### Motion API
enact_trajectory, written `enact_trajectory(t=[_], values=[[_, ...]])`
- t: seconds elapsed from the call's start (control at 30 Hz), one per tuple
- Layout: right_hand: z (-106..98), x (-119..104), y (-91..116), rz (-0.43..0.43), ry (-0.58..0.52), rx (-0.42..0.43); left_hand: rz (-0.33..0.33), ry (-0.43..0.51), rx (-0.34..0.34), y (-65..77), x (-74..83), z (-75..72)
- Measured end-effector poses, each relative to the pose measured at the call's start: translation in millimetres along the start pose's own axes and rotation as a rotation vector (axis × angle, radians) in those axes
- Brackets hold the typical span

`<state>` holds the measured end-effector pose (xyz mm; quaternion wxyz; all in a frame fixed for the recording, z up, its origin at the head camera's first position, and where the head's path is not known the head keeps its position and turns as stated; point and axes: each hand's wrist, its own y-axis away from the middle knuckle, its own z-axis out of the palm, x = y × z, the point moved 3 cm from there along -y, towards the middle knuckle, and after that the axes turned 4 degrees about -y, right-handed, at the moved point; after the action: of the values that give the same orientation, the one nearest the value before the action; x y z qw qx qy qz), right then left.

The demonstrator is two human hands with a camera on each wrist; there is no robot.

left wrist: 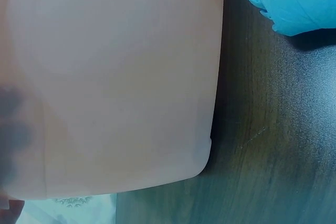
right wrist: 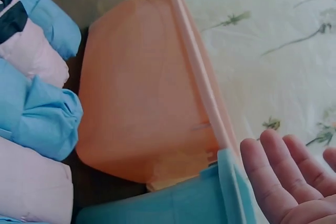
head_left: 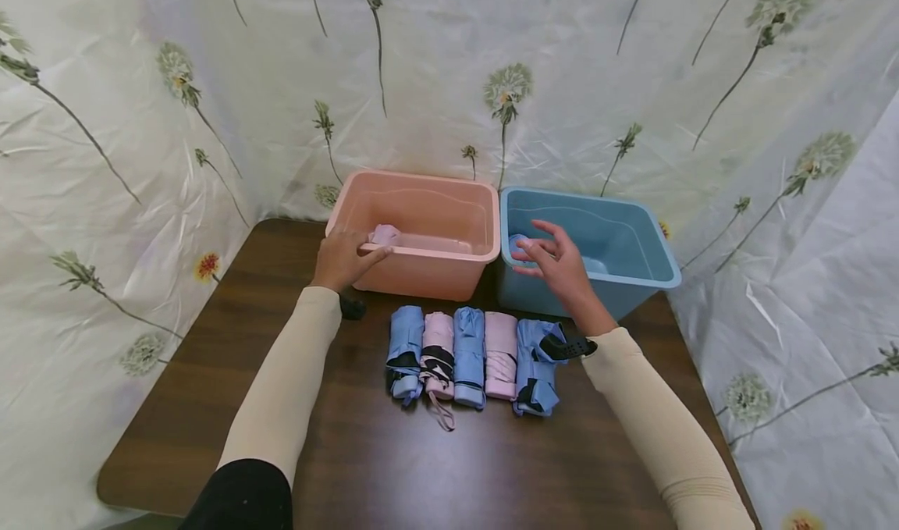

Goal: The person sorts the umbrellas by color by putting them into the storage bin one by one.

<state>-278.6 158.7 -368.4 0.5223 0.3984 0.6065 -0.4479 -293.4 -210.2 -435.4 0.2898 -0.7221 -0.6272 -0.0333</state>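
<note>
Left arm (head_left: 284, 389): Stretches forward from the lower left, cream along the forearm, black toward the bottom edge.
Left hand (head_left: 340, 258): Grips with its back turned up, fingers bent over and partly hidden, thumb pointing toward the right hand (head_left: 558, 268).
Right arm (head_left: 656, 421): Slants forward and inward from the lower right, clad in cream.
Right wrist (head_left: 598, 323): Shows bare skin beyond the cuff.
Right hand: Hovers loosely, fingers parted, pointing toward the left hand; the right-wrist view catches the palm.
Both hands: Well apart, reaching about equally far.
</note>
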Motion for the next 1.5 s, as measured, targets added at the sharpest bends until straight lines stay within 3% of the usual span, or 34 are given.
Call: enact_trajectory(t=[0.17, 0.53, 0.8, 1.03, 1.5], values=[[-0.9, -4.4, 19.7, -0.008, 0.047, 0.018, 0.005, 0.003, -0.003, -1.1, -0.9, 1.1], [-14.9, 47.8, 43.3, -0.017, 0.099, 0.02, 0.002, -0.009, -0.007, -1.6, -2.9, 1.6], [-13.7, 43.7, 72.0, 0.074, 0.108, 0.054, 0.01, -0.016, -0.02, -2.3, -2.0, 3.6], [-27.5, 72.3, 85.4, 0.15, 0.148, 0.096, 0.004, -0.014, -0.02, -0.6, -0.9, 1.9], [-47.3, 88.6, 109.5, 0.22, 0.274, 0.119, -0.014, -0.001, -0.008, -1.7, -4.0, 5.0]])
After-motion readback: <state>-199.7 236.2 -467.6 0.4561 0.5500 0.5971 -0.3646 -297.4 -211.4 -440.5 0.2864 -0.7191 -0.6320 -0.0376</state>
